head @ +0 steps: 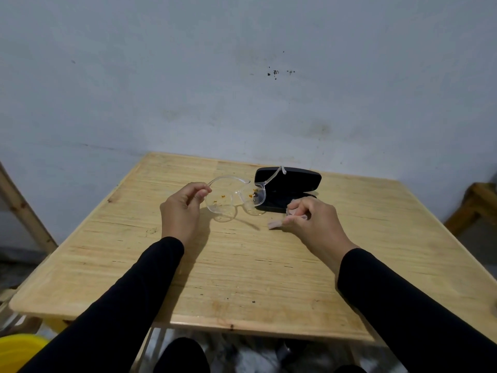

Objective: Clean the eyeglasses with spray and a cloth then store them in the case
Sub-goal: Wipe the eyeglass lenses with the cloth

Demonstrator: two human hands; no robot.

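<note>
Holding the dirty clear plastic eyeglasses (236,196) in the closed left hand (183,208), the right hand (312,219) pinches a small pink cloth (282,222); wiping looks next.

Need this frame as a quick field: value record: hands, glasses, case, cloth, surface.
left hand: pinching the clear eyeglasses at the frame's left end, lifted above the table
lenses: orange-brown specks visible
right hand: closed on a pale pink cloth, near the tabletop
case: black, open, behind the glasses
spray: not in view
surface: wooden table
</note>
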